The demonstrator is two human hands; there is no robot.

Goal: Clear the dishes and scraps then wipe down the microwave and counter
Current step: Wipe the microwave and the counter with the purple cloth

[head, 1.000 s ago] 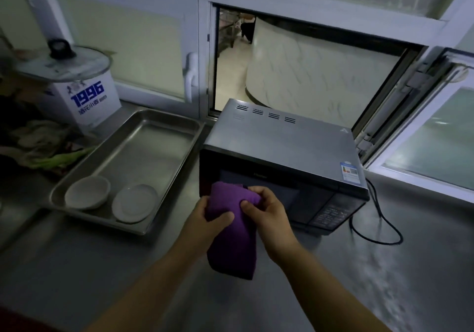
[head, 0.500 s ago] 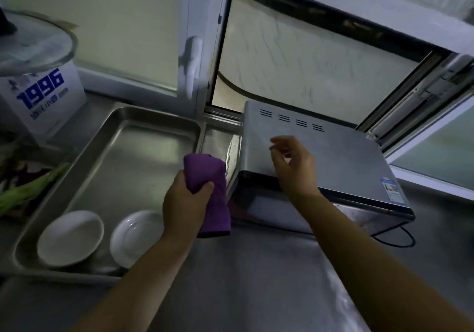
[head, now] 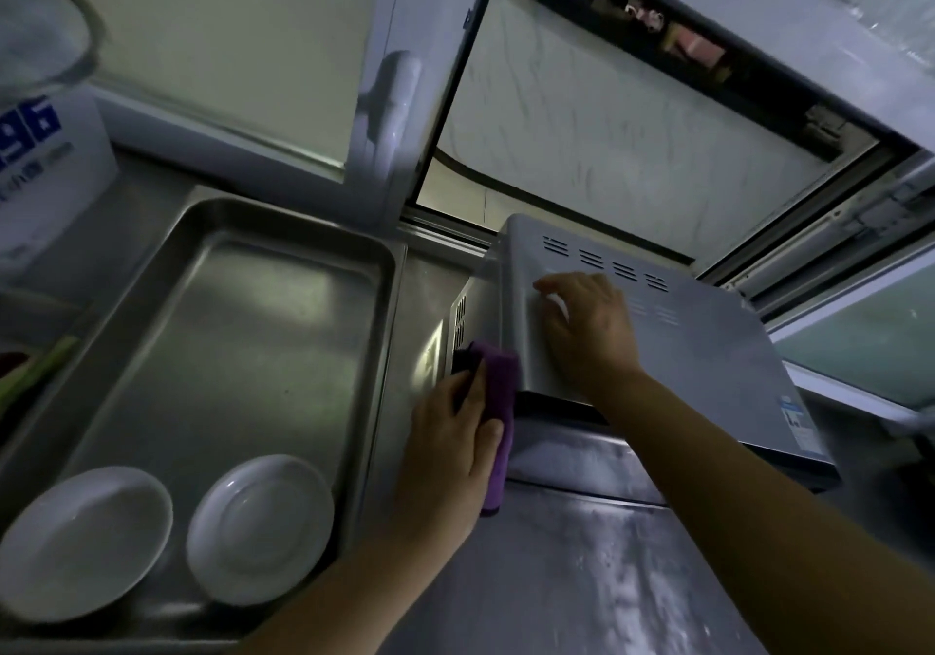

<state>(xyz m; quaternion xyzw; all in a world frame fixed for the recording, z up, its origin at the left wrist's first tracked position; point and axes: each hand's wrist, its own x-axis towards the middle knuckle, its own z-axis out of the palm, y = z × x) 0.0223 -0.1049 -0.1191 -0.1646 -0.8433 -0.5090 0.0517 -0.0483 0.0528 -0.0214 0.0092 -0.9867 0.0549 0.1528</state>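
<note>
Microwave (head: 708, 351) side under a purple cloth (head: 498, 391).
Left hand (head: 450, 447) grasps the cloth; right hand (head: 592, 330) rests on top, fingers loosely bent.

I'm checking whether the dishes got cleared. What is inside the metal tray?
Two white dishes lie side by side at the near end of the tray; the rest shows bare metal. The near right corner is covered by the left arm.

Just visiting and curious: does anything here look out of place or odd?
Mostly tidy. The only oddity: vegetable scraps lie on the counter left of the tray, uncleared, while the left hand presses the purple cloth to the microwave.
</note>
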